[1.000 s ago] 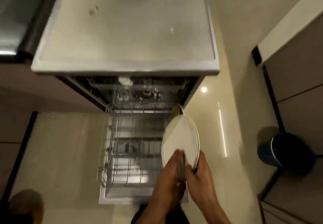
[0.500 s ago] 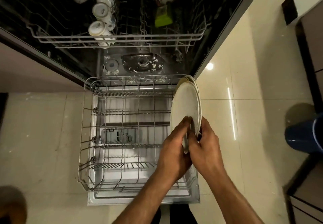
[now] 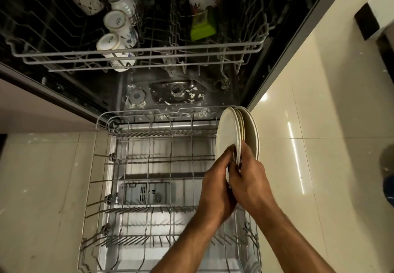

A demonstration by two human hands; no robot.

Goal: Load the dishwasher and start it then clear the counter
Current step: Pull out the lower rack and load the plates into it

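Left hand and right hand both pinch stack of white plates, held on edge at 3 o'clock of lower rack; likely separating one for tine slot.

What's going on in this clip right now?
A person stands over an open dishwasher, holding a stack of round white plates on edge with both hands. The left hand grips the front plate while the right hand holds the ones behind, over the right side of the pulled-out grey wire lower rack, which holds no dishes where visible. The upper wire rack already carries white cups and a bright green plastic item.
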